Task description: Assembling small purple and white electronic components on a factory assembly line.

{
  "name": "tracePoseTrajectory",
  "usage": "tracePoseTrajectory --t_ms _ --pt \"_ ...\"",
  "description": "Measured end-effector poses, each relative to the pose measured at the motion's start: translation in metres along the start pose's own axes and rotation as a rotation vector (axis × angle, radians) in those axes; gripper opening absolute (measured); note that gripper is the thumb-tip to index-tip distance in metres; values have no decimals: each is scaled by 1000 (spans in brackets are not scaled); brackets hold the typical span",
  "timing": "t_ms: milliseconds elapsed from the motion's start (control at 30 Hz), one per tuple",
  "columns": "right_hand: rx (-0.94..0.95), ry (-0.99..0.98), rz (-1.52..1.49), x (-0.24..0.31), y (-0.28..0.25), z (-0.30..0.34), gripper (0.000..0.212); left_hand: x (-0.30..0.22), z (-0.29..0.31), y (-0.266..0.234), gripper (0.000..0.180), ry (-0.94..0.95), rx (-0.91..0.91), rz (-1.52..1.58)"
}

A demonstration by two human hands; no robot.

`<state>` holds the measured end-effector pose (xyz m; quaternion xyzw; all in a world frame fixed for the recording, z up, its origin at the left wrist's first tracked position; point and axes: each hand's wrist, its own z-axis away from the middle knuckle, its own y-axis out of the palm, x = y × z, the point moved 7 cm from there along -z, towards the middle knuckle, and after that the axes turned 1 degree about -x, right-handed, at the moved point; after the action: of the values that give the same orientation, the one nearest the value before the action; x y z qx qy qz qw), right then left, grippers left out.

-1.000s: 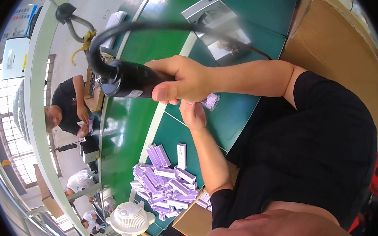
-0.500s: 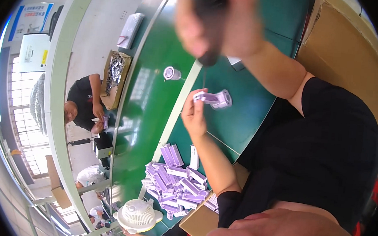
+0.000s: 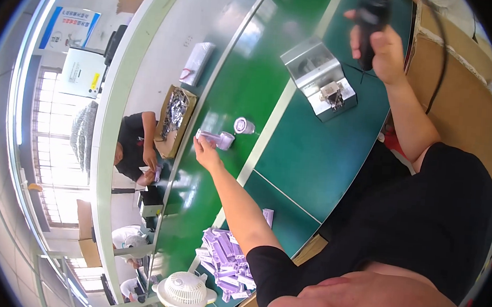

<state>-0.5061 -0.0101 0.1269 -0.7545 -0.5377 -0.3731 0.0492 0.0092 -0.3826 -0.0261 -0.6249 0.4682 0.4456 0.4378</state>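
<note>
Left hand [image 3: 206,153] grips a lilac unit [image 3: 222,141] over the green belt [image 3: 251,85], near centre toward 10 o'clock; right hand [image 3: 388,56] grips a black power driver [image 3: 367,45] between 1 and 2 o'clock, clear of the unit. Fastening appears complete here and on the second unit [image 3: 242,126], on the belt at 12 o'clock. Heaped lilac parts [image 3: 224,257], 6 o'clock, apparently remain.

Bright | left window [image 3: 50,131] blown out | glare on green belt [image 3: 226,103] | black tool [image 3: 371,28] blurred | edges bowed, corners black
</note>
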Motion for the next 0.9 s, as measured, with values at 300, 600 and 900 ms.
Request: tracePoseTrajectory --t_ms 300,600,900 --pt "-506 -210 588 -58 -43 46 52 2 83 88 83 314 272 -602" --pt "107 -254 430 -41 63 126 31 -57 186 117 61 599 193 -621" --pt "617 388 494 -125 131 194 61 -96 310 113 81 279 547 -422"
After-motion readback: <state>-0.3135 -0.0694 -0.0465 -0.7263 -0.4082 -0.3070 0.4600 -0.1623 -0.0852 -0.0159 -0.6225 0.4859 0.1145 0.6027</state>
